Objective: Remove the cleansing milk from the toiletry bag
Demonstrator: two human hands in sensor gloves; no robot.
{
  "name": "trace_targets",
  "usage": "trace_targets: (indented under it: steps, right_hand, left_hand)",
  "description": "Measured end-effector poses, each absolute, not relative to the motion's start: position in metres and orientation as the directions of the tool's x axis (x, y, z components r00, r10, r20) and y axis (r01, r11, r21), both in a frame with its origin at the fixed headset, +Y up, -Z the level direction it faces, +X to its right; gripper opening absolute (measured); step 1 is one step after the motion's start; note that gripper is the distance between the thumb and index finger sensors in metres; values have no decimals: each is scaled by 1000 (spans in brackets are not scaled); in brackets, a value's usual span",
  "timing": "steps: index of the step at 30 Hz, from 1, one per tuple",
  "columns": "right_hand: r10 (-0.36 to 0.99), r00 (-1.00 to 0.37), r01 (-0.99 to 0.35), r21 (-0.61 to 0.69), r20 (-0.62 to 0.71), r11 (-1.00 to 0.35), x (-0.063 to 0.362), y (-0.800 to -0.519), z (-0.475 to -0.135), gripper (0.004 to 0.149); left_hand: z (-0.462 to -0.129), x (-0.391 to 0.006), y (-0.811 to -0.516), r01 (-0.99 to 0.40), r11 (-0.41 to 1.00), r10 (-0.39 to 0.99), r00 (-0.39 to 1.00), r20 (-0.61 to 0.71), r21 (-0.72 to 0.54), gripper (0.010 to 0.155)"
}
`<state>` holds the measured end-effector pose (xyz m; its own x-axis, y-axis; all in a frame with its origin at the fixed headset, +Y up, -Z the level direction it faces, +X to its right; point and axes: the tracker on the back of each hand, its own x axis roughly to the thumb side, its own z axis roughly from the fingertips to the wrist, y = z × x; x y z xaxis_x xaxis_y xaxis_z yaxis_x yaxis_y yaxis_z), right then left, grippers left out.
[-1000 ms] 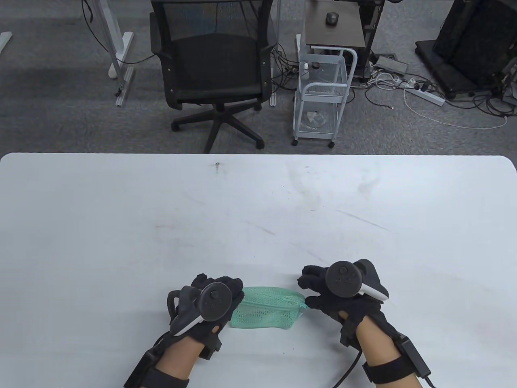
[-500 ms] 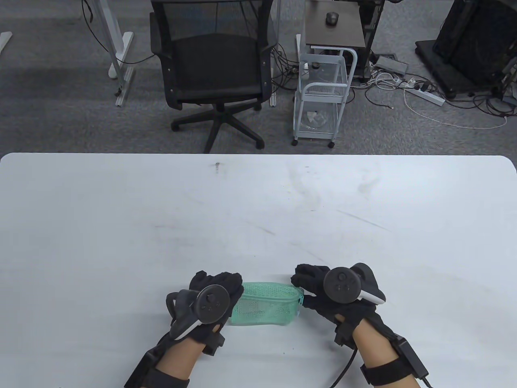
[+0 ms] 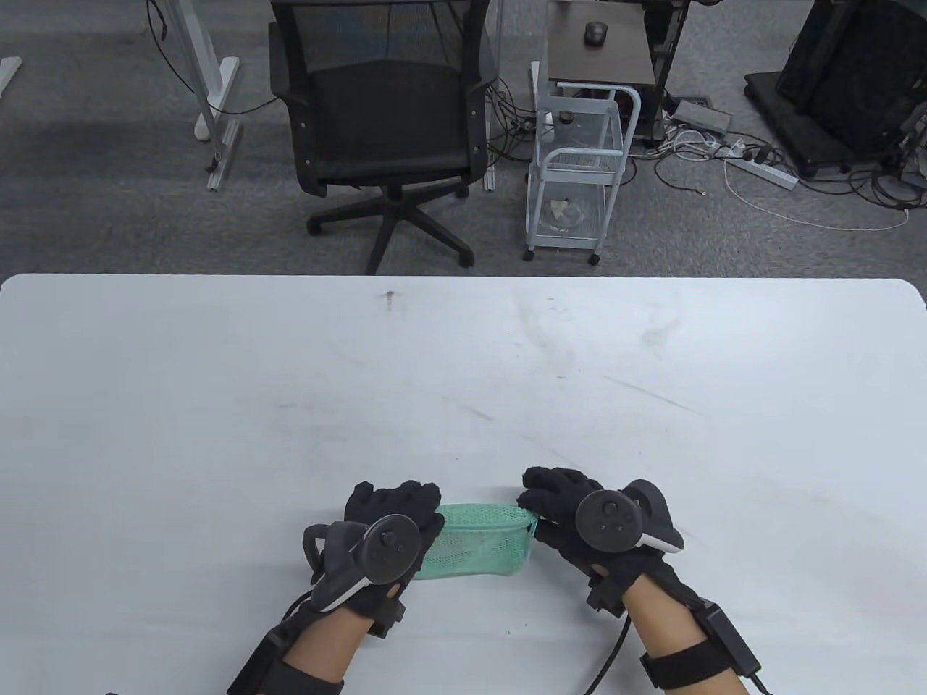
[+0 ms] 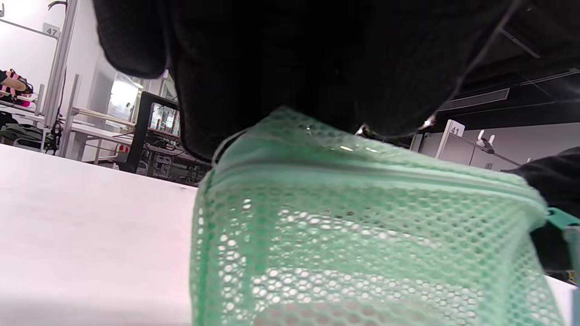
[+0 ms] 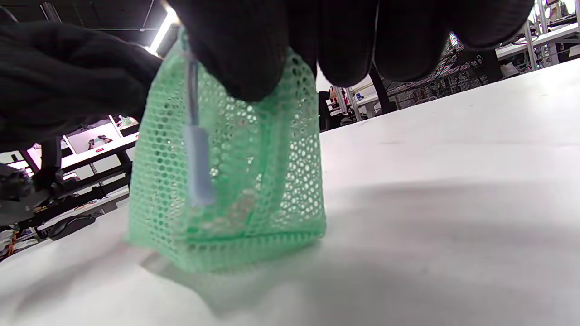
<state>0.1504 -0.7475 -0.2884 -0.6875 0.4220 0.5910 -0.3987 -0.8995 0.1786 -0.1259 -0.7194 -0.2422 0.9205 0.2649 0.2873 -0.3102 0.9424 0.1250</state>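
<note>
A green mesh toiletry bag (image 3: 481, 543) stands upright on the white table (image 3: 463, 376) near the front edge, its zipper shut along the top. My left hand (image 3: 395, 517) grips the bag's left end; its fingers (image 4: 290, 68) lie over the top of the mesh bag (image 4: 362, 235). My right hand (image 3: 554, 503) grips the right end; its fingers (image 5: 253, 50) pinch the top of the bag (image 5: 226, 181) where the zipper pull (image 5: 197, 167) hangs down. A pale shape shows faintly through the mesh; the cleansing milk cannot be made out.
A black office chair (image 3: 384, 123) and a white wire cart (image 3: 579, 166) stand on the floor beyond the table's far edge. Cables and a power strip (image 3: 760, 170) lie at the back right.
The bag has been stood up from lying flat to upright. Both hands have moved slightly closer together and a little away from me, the right hand shifting left onto the bag's top corner.
</note>
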Motion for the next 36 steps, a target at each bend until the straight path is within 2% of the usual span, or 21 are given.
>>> trace_targets:
  steps: [14, 19, 29, 36]
  right_hand:
    - [425, -683, -415, 163, 593, -895, 151, -747, -288, 44]
    - [416, -679, -419, 145, 605, -896, 148, -743, -283, 44]
    - [398, -681, -428, 107, 615, -898, 137, -736, -271, 43]
    - [441, -694, -494, 69, 569, -867, 127, -731, -260, 42]
  left_hand:
    - [-216, -95, -710, -279, 946, 188, 887, 423, 165, 54]
    - [-211, -86, -714, -249, 955, 155, 881, 446, 160, 64]
    - [-204, -71, -720, -190, 971, 106, 888, 447, 145, 73]
    - [-206, -74, -719, -210, 968, 143, 910, 388, 135, 76]
